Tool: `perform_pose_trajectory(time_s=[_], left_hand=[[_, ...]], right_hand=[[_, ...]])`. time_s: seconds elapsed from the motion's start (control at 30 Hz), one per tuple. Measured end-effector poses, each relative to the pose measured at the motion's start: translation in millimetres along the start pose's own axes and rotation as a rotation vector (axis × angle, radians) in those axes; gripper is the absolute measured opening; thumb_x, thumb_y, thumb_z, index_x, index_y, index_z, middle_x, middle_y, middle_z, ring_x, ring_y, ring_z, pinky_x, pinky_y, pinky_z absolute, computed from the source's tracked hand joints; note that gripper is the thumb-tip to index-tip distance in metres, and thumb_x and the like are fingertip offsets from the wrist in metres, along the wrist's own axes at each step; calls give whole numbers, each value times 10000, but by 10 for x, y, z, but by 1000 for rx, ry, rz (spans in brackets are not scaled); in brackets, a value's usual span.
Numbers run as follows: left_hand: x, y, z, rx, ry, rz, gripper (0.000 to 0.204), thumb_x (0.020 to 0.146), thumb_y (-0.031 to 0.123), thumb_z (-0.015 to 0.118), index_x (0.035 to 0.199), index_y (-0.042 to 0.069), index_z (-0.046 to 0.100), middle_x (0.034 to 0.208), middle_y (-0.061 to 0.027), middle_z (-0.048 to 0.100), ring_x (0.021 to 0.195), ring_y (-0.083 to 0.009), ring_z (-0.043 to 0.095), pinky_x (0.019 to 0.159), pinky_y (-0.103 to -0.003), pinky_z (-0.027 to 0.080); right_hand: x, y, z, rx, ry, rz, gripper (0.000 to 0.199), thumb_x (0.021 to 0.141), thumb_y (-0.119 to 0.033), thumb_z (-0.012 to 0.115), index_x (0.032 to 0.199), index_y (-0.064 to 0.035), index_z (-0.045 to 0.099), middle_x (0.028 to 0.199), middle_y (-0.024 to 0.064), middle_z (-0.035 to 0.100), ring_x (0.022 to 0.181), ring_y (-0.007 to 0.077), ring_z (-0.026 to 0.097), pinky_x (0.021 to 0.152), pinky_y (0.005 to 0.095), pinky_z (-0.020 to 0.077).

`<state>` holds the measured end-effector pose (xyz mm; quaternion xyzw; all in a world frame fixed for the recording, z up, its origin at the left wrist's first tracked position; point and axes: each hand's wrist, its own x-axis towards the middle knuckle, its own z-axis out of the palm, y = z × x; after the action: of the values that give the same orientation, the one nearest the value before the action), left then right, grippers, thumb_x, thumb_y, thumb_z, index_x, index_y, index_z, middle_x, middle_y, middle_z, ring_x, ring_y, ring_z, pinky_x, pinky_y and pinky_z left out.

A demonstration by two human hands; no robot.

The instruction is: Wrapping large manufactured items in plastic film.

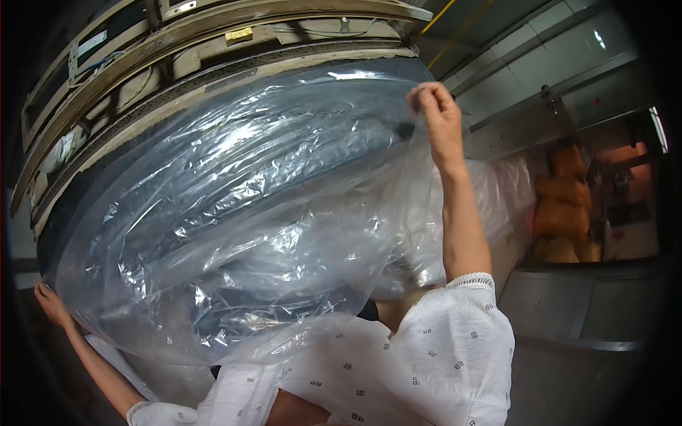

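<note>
Your left hand (51,302) and right hand (437,113), well apart, pinch the clear plastic sheet (241,213); between them it is spread but still wrinkled.

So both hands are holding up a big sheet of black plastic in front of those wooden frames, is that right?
Not quite: the plastic sheet is clear, not black; the head view shows dark shapes through it. The rest holds: the left hand grips its lower left edge, the right hand pinches its upper right edge, and the wooden frames stand behind it.
</note>
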<state>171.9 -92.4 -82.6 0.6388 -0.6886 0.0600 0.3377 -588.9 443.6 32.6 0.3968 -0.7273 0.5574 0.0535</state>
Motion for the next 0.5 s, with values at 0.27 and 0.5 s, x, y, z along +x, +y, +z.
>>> perform_pose_trajectory(time_s=[0.27, 0.5], left_hand=[[273, -697, -256, -205, 205, -173, 420, 917, 349, 461, 1180, 29, 534, 1161, -149, 565, 1045, -256, 549, 872, -307, 418], [-173, -968, -1296, -583, 82, -338, 447, 904, 311, 511, 1246, 23, 488, 1278, -107, 484, 1139, -205, 455, 970, -307, 335]], right_hand=[[493, 410, 552, -537, -156, 74, 199, 798, -248, 619, 899, -84, 668, 721, 74, 648, 651, 163, 610, 612, 275, 453], [487, 376, 680, -484, -231, -2, 201, 740, -295, 642, 806, -106, 653, 794, 81, 636, 766, 257, 609, 675, 352, 459]])
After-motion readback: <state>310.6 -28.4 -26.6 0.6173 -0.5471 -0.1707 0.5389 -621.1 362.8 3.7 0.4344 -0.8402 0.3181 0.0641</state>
